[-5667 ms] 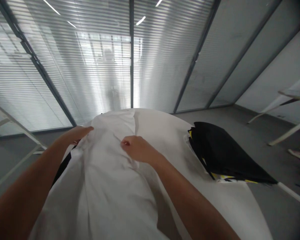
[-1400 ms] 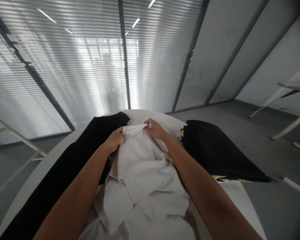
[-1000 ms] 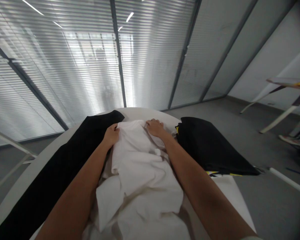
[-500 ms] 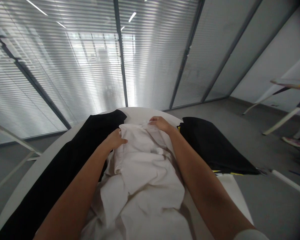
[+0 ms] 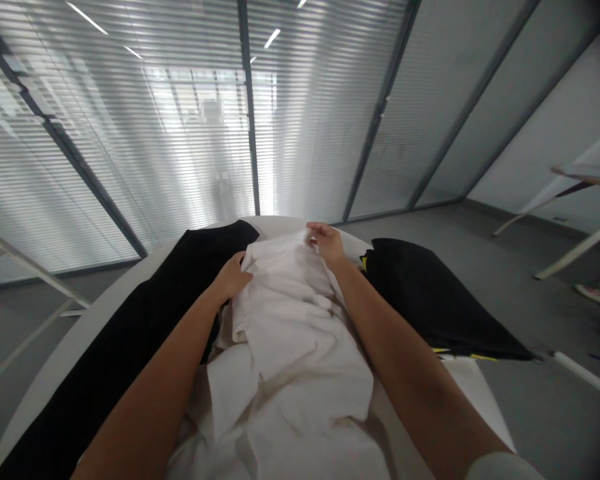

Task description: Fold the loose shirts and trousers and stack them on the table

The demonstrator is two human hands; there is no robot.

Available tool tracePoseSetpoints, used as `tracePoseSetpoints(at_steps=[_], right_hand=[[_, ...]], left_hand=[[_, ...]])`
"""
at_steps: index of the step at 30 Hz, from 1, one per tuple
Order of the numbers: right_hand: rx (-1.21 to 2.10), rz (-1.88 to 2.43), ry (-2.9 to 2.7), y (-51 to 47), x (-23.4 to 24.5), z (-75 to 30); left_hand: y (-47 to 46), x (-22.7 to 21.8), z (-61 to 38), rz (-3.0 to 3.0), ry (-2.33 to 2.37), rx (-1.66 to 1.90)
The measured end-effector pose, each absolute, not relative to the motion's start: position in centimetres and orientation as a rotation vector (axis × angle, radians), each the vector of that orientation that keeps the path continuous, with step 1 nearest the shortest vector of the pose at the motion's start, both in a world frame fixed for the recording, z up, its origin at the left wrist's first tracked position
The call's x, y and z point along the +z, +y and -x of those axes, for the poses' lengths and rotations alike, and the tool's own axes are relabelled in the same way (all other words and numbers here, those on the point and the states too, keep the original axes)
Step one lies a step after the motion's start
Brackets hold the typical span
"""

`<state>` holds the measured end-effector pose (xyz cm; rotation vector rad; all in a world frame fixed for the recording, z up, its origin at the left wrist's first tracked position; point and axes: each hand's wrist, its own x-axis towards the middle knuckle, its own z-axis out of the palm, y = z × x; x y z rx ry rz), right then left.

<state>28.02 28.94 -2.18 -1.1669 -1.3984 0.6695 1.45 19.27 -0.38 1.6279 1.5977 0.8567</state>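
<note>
A crumpled white garment lies lengthwise in front of me; its exact kind is hard to make out. My left hand is closed on its far left edge, thumb on top of the cloth. At the far right corner, my right hand pinches the edge and holds it slightly raised, so the far end is drawn fairly straight between both hands. Nearer my body the cloth is loose and wrinkled, with folds overlapping.
Long black cloth lies along the left of the round white table. On the right a folded black item with yellow bits overhangs the edge. Beyond stand glass panels with blinds. Another table is at the far right.
My right hand has lifted and moved a little away from me, pulling the garment's far right corner up and smoothing the far edge. My left hand keeps its grip.
</note>
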Motion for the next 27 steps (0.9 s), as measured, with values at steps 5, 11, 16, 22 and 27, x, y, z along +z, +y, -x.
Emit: tracePoseSetpoints(at_steps=[5,11,16,22,27], right_hand=[[0.406,1.336,-1.759,27.8,-2.1,-27.3],[0.178,1.676,-2.362,25.8,-2.2,-26.1],[0.012,1.782,-2.435,24.2,-3.1,-25.7],[-0.178,1.931,-2.265,21.7,-0.3,-25.2],[0.084,1.827,-2.376,18.0,1.9,-25.5]], left_hand=[[19.2,-0.5,-1.5,-1.905,1.801,0.751],[19.0,-0.7,-1.5,-2.123,1.849,0.467],[17.8,-0.9,-2.8,-2.206,2.081,0.322],[16.2,3.0,-2.2,-1.949,2.224,0.193],[13.9,6.1,-0.2,-1.919,1.823,0.115]])
